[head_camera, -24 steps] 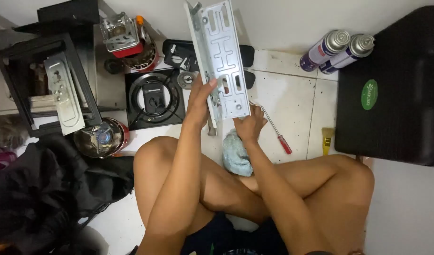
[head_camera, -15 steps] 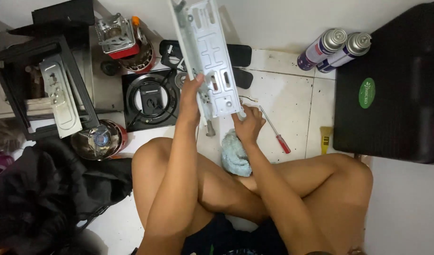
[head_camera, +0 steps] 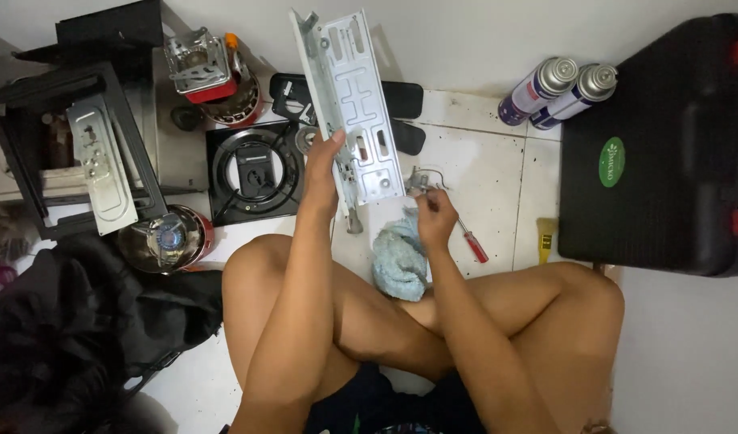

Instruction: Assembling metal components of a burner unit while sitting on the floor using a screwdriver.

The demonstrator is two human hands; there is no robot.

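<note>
Lifted higher since the earlier frames, the long pale metal bracket point(head_camera: 349, 104) now stands nearly upright, its top tilted leftward. Punched slots and holes run along its face, and its edges are folded. Gripping its lower left edge, the left hand point(head_camera: 322, 173) has its fingers wrapped round the metal. Just right of the bracket's lower corner, the right hand point(head_camera: 433, 215) pinches a small bent metal part point(head_camera: 421, 180), apart from the plate. Beneath lies a white tiled floor point(head_camera: 485, 173) against a white wall, with a blue cloth point(head_camera: 398, 259) between the knees.
</note>
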